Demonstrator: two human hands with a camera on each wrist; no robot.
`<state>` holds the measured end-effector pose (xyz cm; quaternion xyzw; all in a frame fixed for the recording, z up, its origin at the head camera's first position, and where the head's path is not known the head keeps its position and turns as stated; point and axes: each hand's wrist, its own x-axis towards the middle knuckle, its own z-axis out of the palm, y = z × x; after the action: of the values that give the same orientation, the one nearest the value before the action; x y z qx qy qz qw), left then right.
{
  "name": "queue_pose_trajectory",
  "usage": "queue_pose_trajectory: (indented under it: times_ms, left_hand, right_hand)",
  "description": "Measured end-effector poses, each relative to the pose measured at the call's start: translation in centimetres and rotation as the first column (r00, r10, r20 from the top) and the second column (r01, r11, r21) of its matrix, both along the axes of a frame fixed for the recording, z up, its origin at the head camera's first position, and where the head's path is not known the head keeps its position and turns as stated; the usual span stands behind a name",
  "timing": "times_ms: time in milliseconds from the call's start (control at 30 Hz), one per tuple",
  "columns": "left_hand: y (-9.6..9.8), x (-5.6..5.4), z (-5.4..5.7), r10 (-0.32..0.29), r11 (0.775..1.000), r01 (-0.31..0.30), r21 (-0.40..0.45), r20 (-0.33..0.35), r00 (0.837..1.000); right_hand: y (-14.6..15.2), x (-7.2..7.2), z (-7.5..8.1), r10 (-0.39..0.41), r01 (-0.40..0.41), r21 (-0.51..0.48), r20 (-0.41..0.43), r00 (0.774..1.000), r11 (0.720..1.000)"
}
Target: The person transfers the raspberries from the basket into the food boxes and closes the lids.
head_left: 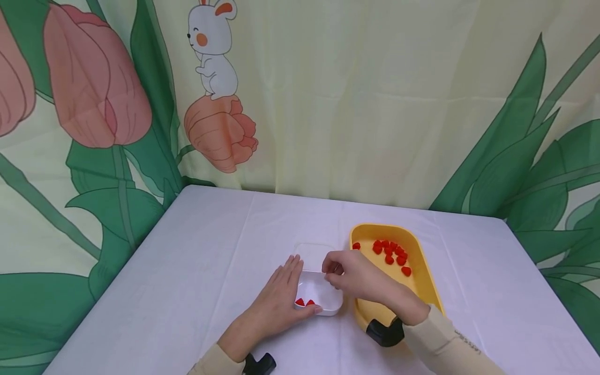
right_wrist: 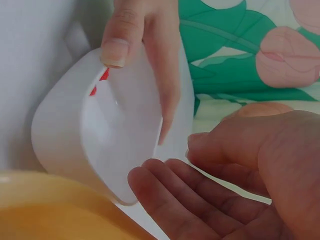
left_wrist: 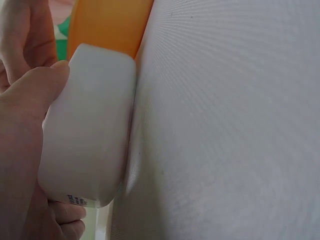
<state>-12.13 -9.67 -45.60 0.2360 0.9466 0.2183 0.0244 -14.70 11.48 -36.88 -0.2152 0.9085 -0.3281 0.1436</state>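
Note:
My left hand (head_left: 282, 294) holds a small white plastic box (head_left: 323, 297). Its thumb lies along the near wall and the fingers along the left side. Inside, against the near left wall, are two small red pieces (head_left: 310, 302). In the left wrist view, the box (left_wrist: 92, 125) stands on the cloth with my thumb against its wall. My right hand (head_left: 356, 273) hovers at the box's right rim, fingers loosely bent. The right wrist view shows a gap between the thumb and fingers (right_wrist: 155, 187), with nothing visible in it.
To the right stands a yellow tray (head_left: 424, 265) with several red pieces (head_left: 389, 250), partly under my right forearm. A clear, flat lid-like piece (head_left: 313, 254) lies behind the box. White cloth (head_left: 225, 250) covers the table, and a printed curtain (head_left: 351, 104) hangs behind.

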Motion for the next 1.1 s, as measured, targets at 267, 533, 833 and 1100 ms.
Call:
queue_pose_trajectory:
  times_ms: [267, 533, 833, 1100]
  left_hand:
    - [0.1, 0.0, 0.0, 0.014, 1.000, -0.014, -0.014, 0.022, 1.000]
    - [0.1, 0.0, 0.0, 0.016, 1.000, -0.016, 0.004, 0.022, 1.000]
    - [0.1, 0.0, 0.0, 0.026, 1.000, -0.026, -0.014, 0.030, 0.999]
    - [0.2, 0.0, 0.0, 0.021, 1.000, -0.021, -0.012, 0.034, 0.999]
  right_hand:
    - [1.5, -0.3, 1.0, -0.039, 0.040, -0.062, 0.026, 0.999, 0.997]
    - [3.6, -0.4, 1.7, -0.142, 0.144, -0.059, 0.036, 0.989, 0.988]
    - [5.4, -0.7, 1.5, -0.156, 0.157, -0.067, 0.027, 0.987, 0.985]
    - [7.0, -0.7, 1.2, -0.163, 0.165, -0.077, 0.034, 0.986, 0.983]
